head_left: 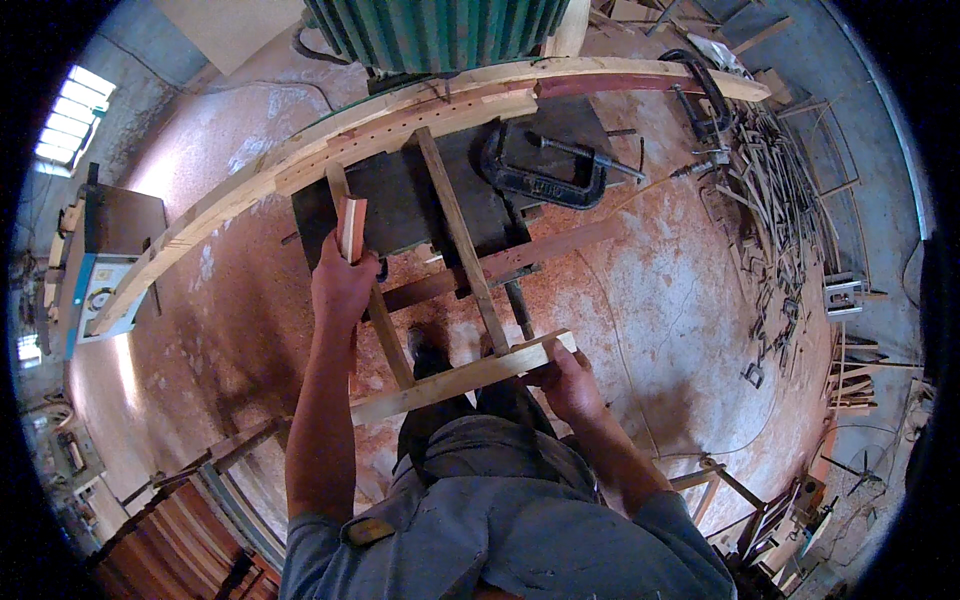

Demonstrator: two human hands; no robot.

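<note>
A pale wooden bar [450, 382] runs crosswise in front of my body. My right hand [570, 385] is closed around its right end, thumb on top. Two slats rise from this bar: the right slat [455, 225] and the left slat [388, 340], both leading toward the dark work table [395, 220]. My left hand [342, 285] is closed on a reddish wood strip [350, 225] beside the left slat; whether it also grips that slat is hidden. A black G-clamp [545, 180] lies on the table to the right of the slats.
A long timber beam [225, 210] with holed wood crosses beyond the table. Another G-clamp [705, 95] sits at its right end. A green ribbed machine [440, 30] stands behind. Many clamps [775, 200] lie along the right floor. A grey cabinet [115, 240] is far left.
</note>
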